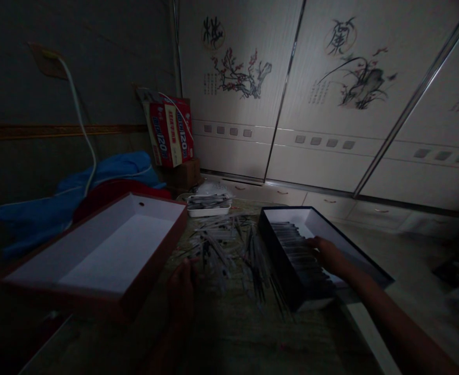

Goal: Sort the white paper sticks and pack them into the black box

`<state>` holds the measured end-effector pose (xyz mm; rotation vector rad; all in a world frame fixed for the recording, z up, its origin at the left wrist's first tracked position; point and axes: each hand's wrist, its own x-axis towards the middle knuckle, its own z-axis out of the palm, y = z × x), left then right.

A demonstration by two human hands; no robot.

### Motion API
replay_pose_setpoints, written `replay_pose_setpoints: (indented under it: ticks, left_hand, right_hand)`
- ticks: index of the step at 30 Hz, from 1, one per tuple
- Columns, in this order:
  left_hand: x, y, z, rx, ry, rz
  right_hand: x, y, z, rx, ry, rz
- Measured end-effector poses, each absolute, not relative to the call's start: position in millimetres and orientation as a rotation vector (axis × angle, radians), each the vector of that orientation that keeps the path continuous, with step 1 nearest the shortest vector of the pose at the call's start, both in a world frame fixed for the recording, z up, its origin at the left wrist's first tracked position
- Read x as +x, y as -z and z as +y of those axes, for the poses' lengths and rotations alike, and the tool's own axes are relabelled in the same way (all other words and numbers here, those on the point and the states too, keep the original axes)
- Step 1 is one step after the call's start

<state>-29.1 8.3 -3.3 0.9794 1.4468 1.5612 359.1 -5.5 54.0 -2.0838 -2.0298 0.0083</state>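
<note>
Loose slim pens (214,250) with clear barrels and dark tips lie in a messy pile on the table. My left hand (181,289) rests at the near left edge of that pile, its fingers curled together; whatever they hold is lost in the dark. Inside the dark-rimmed box (276,255) on the right, a row of pens (302,255) lies side by side along the left part. My right hand (329,255) reaches into this box, fingertips pressed together against the right ends of the row. The dim light hides whether a pen is between them.
A red box (153,247) with a white inside lies tilted at the left. Behind the pile stands a white tray (208,212) of pens. Blue cloth (108,169), red-and-white cartons (170,133) and a white cable (77,109) are at the back left. Sliding cabinet doors (245,151) close off the back.
</note>
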Motion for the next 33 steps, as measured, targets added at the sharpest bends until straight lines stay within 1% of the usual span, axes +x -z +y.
replay_pose_setpoints:
  ticks: [3, 5, 7, 8, 11, 13, 15, 17, 25, 29, 33]
  left_hand:
    - [-28, 5, 9, 0.96, -1.544, 1.44]
    - [-27, 3, 8, 0.97, -1.54, 1.466]
    - [-26, 2, 7, 0.997, -1.542, 1.479]
    - [-26, 2, 7, 1.014, -1.537, 1.478]
    - [-27, 6, 7, 1.057, -1.517, 1.462]
    - [-27, 10, 8, 1.067, -1.512, 1.46]
    - [-27, 13, 9, 1.064, -1.514, 1.456]
    - [-27, 14, 10, 1.063, -1.522, 1.445]
    - [-21, 6, 5, 1.075, -1.491, 1.422]
    - [-18, 6, 3, 1.134, -1.441, 1.362]
    - [-12, 7, 1, 1.3, -1.339, 1.265]
  right_hand:
    - [337, -71, -19, -1.977, 0.113, -1.909]
    - [305, -81, -34, -1.787, 0.173, -1.789]
    - [265, -83, -50, -1.669, 0.117, -1.816]
    - [244, -81, -57, -1.665, 0.038, -1.881]
    - [194, -64, -63, -1.867, -0.218, -2.013]
    - [176, -49, -58, -2.095, -0.259, -1.969]
    - [170, -36, -47, -2.266, -0.229, -1.895]
    - [171, -27, -35, -2.338, -0.202, -1.852]
    - [181, -10, -14, -2.343, -0.223, -1.745]
    - [180, -8, -17, -2.216, -0.203, -1.689]
    - [170, -5, -27, -1.908, -0.257, -1.679]
